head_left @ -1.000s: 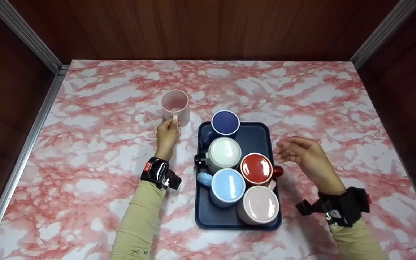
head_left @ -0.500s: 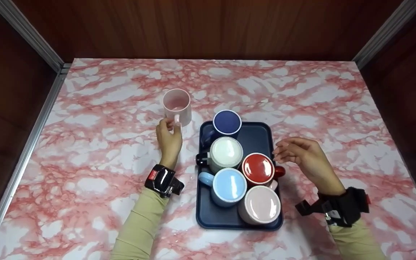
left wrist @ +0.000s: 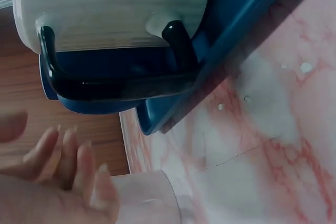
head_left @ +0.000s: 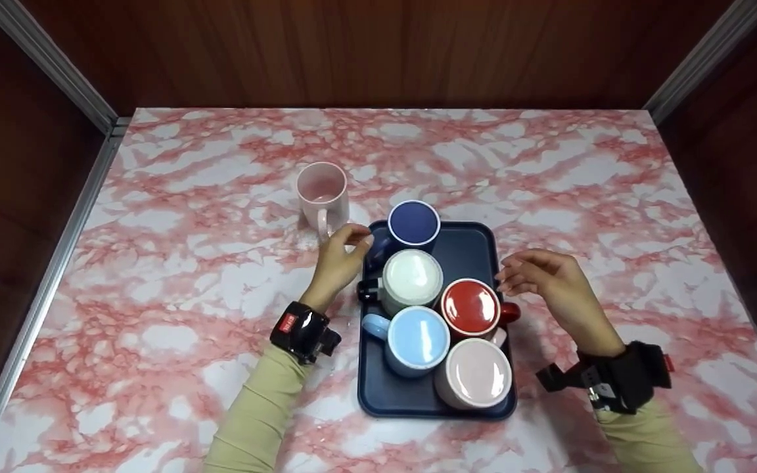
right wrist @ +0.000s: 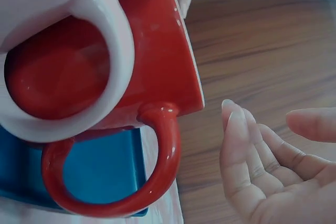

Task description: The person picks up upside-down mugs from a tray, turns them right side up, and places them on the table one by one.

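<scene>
My left hand (head_left: 339, 264) is over the tray's left edge, close to the handle of a navy mug (head_left: 413, 222). Its fingers are loosely bent with nothing between them; whether they touch that handle I cannot tell. Just behind it a pale pink mug (head_left: 322, 190) stands upright on the table, handle facing me. To the tray's right hovers my right hand (head_left: 557, 284), fingers relaxed and holding nothing, near a red mug (head_left: 469, 306). A white mug with a black handle (left wrist: 123, 90), a light blue mug (head_left: 417, 338) and another pale pink mug (head_left: 477, 373) are bottom up on the tray.
The dark blue tray (head_left: 385, 394) lies on a pink-and-white marbled table (head_left: 175, 315). Mug handles stick out past its left and right edges. Dark wooden panels (head_left: 378, 52) enclose the table at the back and sides.
My left hand lets go of the upright pink mug's handle and moves right toward the navy mug. That pink mug stays on the table. My right hand hardly moves.
</scene>
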`<state>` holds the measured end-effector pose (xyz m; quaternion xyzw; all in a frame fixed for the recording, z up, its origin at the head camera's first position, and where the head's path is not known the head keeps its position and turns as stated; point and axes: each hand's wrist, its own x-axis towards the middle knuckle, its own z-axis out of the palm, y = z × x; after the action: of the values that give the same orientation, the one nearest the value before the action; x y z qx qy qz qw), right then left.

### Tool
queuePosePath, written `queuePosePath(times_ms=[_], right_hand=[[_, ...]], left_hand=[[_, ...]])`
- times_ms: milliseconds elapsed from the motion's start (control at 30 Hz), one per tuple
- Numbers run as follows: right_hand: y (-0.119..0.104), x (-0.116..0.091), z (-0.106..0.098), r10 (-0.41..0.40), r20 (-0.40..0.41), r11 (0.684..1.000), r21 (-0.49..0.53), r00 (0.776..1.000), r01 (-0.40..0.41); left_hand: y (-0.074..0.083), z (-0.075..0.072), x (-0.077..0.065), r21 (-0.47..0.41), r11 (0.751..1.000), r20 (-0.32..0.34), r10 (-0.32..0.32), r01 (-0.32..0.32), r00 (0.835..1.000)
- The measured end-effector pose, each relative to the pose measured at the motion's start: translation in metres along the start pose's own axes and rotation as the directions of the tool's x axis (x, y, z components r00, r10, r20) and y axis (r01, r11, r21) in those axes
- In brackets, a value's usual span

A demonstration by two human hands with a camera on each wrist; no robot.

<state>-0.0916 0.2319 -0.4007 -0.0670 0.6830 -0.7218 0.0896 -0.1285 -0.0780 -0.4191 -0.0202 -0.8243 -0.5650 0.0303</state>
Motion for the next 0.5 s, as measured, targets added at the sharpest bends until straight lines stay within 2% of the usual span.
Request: queuePosePath(times_ms=[33, 67, 100, 167, 200, 233, 267, 300, 500], right_hand=[[0.003, 0.001, -0.002, -0.013, 0.006, 1.000, -0.014, 1.000, 0.013], [0.015, 0.005, -0.011, -0.034, 0.022, 0.999, -0.028, 0.999, 0.035], [0.015, 0.005, -0.010, -0.036, 0.009, 0.998, -0.052, 0.999, 0.036], [0.013, 0.005, -0.009, -0.041, -0.006, 0.995, -0.096, 0.999, 0.040], [-0.002, 0.000, 0.002, -0.025, -0.041, 0.985, -0.173, 0.999, 0.018], [-0.003, 0.000, 0.003, -0.030, -0.044, 0.979, -0.204, 0.999, 0.021], [-0.006, -0.001, 0.006, -0.031, -0.054, 0.973, -0.231, 0.998, 0.018], [-0.018, -0.004, 0.015, -0.023, -0.077, 0.966, -0.258, 0.997, 0.002], [-0.016, -0.002, 0.017, -0.071, -0.067, 0.926, -0.376, 0.995, 0.041]], left_hand=[[0.001, 0.000, 0.000, 0.012, 1.000, 0.033, 0.000, -0.001, 0.999], [0.001, 0.001, 0.001, 0.029, 1.000, 0.060, 0.006, -0.007, 0.998], [0.002, 0.001, 0.001, 0.047, 0.999, 0.083, 0.003, -0.007, 0.997], [0.003, 0.003, 0.003, 0.083, 0.997, 0.120, -0.011, 0.001, 0.993], [0.003, 0.003, 0.004, 0.096, 0.995, 0.136, -0.018, 0.005, 0.991], [0.003, 0.004, 0.004, 0.104, 0.994, 0.151, -0.026, 0.010, 0.988], [0.004, 0.005, 0.005, 0.111, 0.994, 0.163, -0.032, 0.014, 0.986], [0.004, 0.006, 0.006, 0.112, 0.993, 0.174, -0.043, 0.023, 0.984], [0.005, 0.011, 0.009, 0.108, 0.991, 0.199, -0.097, 0.076, 0.975]])
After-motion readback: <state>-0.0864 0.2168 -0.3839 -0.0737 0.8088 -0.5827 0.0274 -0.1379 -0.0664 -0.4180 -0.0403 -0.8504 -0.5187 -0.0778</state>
